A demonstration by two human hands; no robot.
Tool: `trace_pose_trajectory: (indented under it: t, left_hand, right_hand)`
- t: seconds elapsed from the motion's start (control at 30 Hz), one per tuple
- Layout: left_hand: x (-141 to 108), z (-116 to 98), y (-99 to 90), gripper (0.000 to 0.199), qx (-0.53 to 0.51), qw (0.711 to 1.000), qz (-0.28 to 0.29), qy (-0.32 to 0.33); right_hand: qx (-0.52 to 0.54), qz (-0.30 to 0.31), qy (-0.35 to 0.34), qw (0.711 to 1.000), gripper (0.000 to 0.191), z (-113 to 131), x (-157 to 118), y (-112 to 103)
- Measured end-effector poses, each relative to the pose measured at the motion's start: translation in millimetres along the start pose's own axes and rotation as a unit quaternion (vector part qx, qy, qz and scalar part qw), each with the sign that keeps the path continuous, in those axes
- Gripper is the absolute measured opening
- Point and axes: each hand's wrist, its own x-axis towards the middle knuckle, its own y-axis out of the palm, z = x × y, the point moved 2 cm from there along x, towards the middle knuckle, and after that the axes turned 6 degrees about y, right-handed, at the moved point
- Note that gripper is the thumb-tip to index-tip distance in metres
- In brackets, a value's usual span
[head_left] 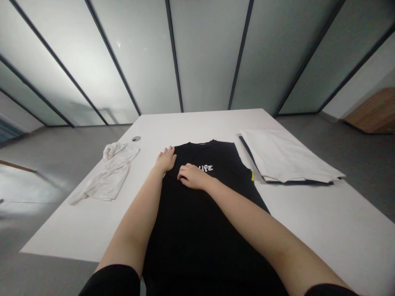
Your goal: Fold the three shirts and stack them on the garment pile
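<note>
The left hand (pixel 165 159) is lying open on the far left edge of the black T-shirt (pixel 197 234), its fingers spread. The right hand (pixel 193 176) is pressing on the shirt with fingers together, just beside the white "LIFE" print (pixel 206 168) — neither hand is pinching anything. The shirt is lying flat mid-table, running off the near edge — a crumpled white cloth (pixel 109 172) is sitting left of it, a folded white garment (pixel 286 158) right, both on the white table (pixel 77 230).
</note>
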Motion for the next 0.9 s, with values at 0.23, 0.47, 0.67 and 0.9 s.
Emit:
trace_pose_trajectory:
  t: [0.23,0.47,0.67,0.9]
  left_hand:
    - [0.6,-1.9,-5.3,0.059,-0.014,0.996,-0.088,-0.017]
    - [5.0,-32.9,-38.2,0.027,0.069,0.993,-0.083,-0.041]
    - [15.3,-53.7,-27.4,0.031,-0.018,0.991,-0.092,-0.094]
    - [2.8,-42.1,-5.1,0.029,-0.063,0.986,-0.125,-0.090]
  right_hand:
    - [-0.030,-0.027,0.035,0.999,0.014,4.0,-1.6,2.7]
    - [-0.049,-0.089,0.183,0.978,0.022,-0.8,0.7,4.2]
    - [-0.038,-0.077,0.216,0.973,0.024,-3.6,-0.7,1.4]
    - [-0.028,-0.076,0.222,0.972,0.024,-7.6,-1.3,0.1]
